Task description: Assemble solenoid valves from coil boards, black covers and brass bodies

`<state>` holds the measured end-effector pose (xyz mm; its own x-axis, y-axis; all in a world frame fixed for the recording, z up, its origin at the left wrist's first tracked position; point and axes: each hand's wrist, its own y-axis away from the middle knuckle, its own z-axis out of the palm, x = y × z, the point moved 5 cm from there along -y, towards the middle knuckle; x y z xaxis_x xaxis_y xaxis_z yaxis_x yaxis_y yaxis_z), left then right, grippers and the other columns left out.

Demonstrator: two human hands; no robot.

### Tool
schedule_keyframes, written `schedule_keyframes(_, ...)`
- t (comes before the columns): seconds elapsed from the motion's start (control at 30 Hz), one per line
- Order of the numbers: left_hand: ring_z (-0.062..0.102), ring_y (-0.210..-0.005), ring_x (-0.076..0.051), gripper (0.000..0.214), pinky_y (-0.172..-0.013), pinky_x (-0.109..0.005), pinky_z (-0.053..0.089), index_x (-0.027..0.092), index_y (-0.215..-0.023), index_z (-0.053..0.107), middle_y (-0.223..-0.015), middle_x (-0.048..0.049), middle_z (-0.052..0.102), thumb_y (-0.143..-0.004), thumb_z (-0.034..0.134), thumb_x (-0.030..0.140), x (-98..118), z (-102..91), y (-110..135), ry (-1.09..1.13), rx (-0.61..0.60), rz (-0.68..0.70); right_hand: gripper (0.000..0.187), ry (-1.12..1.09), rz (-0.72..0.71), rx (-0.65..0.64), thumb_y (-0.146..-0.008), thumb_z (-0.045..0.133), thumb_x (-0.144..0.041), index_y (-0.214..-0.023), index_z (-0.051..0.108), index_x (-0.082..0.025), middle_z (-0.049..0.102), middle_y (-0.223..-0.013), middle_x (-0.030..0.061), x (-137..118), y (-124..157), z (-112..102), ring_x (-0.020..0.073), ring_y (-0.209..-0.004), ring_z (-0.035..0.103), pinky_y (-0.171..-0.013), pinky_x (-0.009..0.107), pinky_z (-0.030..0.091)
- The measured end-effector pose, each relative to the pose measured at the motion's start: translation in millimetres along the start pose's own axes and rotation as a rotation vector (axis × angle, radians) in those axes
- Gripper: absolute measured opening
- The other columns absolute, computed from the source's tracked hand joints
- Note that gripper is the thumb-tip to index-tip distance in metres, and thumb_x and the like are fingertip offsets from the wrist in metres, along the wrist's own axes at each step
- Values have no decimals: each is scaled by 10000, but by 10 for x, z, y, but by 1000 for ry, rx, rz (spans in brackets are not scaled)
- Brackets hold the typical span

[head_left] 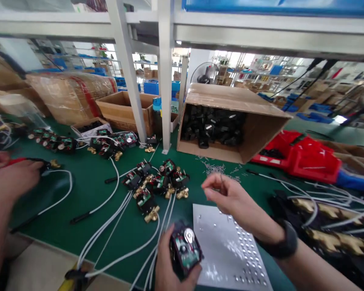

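Left hand (164,262): grips the circuit-board unit (186,248) at bottom centre, open face up, presumably keeping its inside reachable.
Right hand (226,193): closed in a pinch, right of centre; cannot tell whether around anything.
Metal plate (214,246): beside the unit, likely for easy reach.

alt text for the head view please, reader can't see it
A left hand holds a small device with an exposed circuit board over a green table; the right hand, fingertips together, hovers near a metal plate. Similar devices lie beyond, near an open box of black parts; another person's hand is at far left.
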<state>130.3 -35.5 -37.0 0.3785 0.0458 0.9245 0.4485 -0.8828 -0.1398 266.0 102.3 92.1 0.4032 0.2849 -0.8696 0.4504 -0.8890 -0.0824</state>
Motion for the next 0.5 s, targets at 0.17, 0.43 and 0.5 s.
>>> schedule_keyframes(0.17,518,-1092,-277,661,-944,-485,424,220,-1199,401,-1185,-83,527,-601,677,174,252,29,-38,-39,-259,-12,199,-173,181,-14,-716,651,-380,-807,607,-209,665,-753,47,517,931,0,142,-554,558,-450,236,409)
schedule_keyframes(0.43,485,-1018,-254,597,-895,-434,410,225,-1124,448,-1077,-58,534,-606,744,192,745,393,269,-133,-417,279,133,132,-141,99,-777,575,-133,-842,644,-225,670,-814,24,491,1424,171,166,-731,624,-667,266,496)
schedule_keyframes(0.5,481,-1008,-255,619,-891,-433,406,223,-1114,456,-1066,-53,535,-577,757,159,706,460,310,-150,-439,275,152,186,-154,80,-794,542,-101,-860,622,-212,655,-830,30,571,1447,222,169,-779,626,-692,268,494)
